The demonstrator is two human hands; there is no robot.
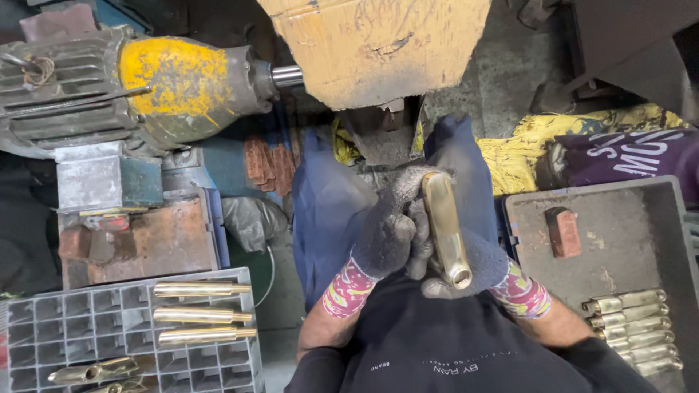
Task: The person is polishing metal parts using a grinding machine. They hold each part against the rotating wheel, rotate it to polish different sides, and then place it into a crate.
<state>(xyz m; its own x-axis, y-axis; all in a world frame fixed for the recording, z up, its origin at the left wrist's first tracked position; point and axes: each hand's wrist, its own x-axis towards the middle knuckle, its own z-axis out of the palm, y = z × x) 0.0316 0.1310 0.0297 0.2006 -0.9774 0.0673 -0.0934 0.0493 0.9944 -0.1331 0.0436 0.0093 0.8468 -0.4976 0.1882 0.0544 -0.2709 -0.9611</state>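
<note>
Floor: grimy concrete workshop ground, seen from the head camera past the person's blue-trousered knees
Left hand [389, 229]: in a dark knit glove with a patterned cuff, fingers curled shut around the upper half of the brass tube [445, 227]
Right hand [477, 266]: gloved alike, cupped closed under the tube's lower end, partly hidden behind it
Brass tube: held over the lap between both hands, long axis running from the open near end by the right palm up and away toward the wheel guard
Nearer hand: the left sits closer to the tube's far tip; the right anchors the near end
Wheel guard [378, 47]: worn yellow housing straight ahead of the tube's tip, near but apart
Motor [131, 84]: grey and yellow, at far left, shaft entering the guard
Grey crate [135, 331]: lower left, three brass tubes lying across its grid
Metal tray [619, 233]: at right, more brass pieces stacked in its near corner, a red block near the back
Obstruction: nothing visible between tip and guard
</note>
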